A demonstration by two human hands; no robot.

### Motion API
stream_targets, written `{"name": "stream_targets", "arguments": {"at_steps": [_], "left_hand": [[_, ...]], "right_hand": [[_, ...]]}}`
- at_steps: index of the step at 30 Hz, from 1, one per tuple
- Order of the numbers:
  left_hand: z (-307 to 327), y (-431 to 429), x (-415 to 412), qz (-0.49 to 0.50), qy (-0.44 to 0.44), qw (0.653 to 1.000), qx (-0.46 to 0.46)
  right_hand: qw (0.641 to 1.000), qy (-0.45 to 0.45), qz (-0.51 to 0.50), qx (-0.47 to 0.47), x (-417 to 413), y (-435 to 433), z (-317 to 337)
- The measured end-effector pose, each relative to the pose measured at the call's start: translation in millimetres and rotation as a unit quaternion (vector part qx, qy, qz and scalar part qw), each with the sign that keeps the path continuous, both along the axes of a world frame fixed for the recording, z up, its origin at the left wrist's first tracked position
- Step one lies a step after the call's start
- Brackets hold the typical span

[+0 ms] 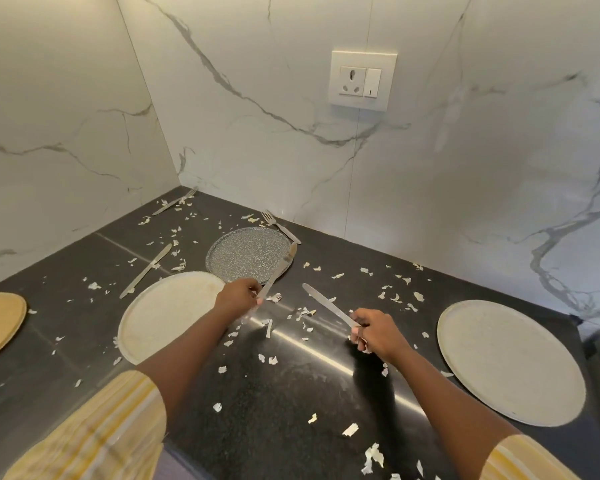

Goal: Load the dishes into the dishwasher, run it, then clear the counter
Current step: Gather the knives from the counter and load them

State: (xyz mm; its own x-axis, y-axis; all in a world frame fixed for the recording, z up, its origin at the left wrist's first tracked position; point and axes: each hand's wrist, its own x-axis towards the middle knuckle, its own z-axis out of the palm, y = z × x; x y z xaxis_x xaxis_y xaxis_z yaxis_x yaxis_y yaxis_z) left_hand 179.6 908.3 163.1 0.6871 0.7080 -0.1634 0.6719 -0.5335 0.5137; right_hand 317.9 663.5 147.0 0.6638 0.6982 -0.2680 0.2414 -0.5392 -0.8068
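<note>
Hands both full: left hand (pixel 238 299) pinches first knife (pixel 278 268) over grey plate (pixel 243 252), right hand (pixel 378 332) grips second knife (pixel 326 304) | third knife (pixel 146 270) flat on worktop (pixel 291 393), past white plate (pixel 163 317), axis near-left to far-right | left hand nearer.

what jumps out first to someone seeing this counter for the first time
White torn scraps litter the dark counter from the back corner to the near edge. At its middle the left hand grips a first knife and the right hand a second knife. Round plates lie flat around them: a left cream plate, a right cream plate, a speckled grey plate behind.
</note>
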Motion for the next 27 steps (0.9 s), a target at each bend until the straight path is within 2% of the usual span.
{"name": "stream_targets", "arguments": {"at_steps": [2,6,8,12,16,20,27], "left_hand": [[2.3,-8.3,-8.6,0.012,-0.056,0.993,-0.099],[3.7,-32.6,-29.3,0.054,-0.142,0.945,-0.291],[2.0,-45.7,-38.8,0.07,-0.16,0.925,-0.338],[-6.5,-66.6,-55.9,0.097,-0.179,0.905,-0.375],[-9.5,-83.0,-74.6,0.109,-0.188,0.893,-0.395],[-7.8,-93.8,-94.2,0.09,-0.191,0.886,-0.413],[-4.1,-114.4,-137.5,0.058,-0.213,0.87,-0.44]], "right_hand": [[0.999,0.037,-0.003,0.028,-6.4,-0.9,3.5],[0.978,0.176,-0.035,0.102,-21.5,-1.8,7.1],[0.962,0.237,-0.043,0.13,-29.0,-2.8,6.5],[0.928,0.322,-0.076,0.17,-42.2,-1.8,-1.3],[0.922,0.335,-0.083,0.175,-59.0,-8.5,-6.6],[0.936,0.287,-0.092,0.18,-82.9,-21.5,0.6],[0.928,0.259,-0.128,0.233,-132.8,-44.4,16.5]]}}
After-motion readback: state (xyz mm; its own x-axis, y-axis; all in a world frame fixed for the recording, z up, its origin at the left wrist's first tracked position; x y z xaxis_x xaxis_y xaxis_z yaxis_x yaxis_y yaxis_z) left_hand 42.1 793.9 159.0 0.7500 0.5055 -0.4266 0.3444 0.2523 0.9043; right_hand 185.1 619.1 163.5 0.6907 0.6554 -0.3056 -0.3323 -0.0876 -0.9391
